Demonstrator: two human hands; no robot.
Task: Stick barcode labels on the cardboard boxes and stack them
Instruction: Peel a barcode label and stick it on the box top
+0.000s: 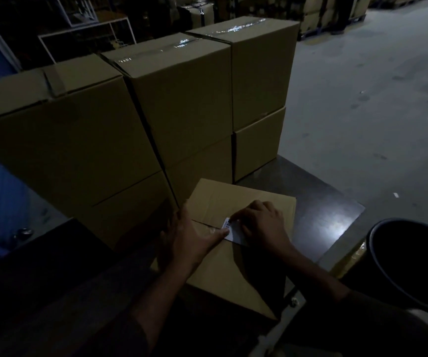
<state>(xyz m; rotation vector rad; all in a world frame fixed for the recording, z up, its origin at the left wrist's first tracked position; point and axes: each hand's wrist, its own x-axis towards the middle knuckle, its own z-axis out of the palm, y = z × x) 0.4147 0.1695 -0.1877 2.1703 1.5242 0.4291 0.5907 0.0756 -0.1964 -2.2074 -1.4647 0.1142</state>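
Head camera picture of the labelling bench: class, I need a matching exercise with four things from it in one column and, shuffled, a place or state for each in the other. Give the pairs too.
Column one
1. barcode label
2. left hand
3. stacked boxes
4. dark bin

Column two
A. at the right edge of the view
B. lying on the near box, under the right hand
C. standing two high behind the near box
D. resting on the near box's left side, thumb at the label

Pairs: 1-B, 2-D, 3-C, 4-A
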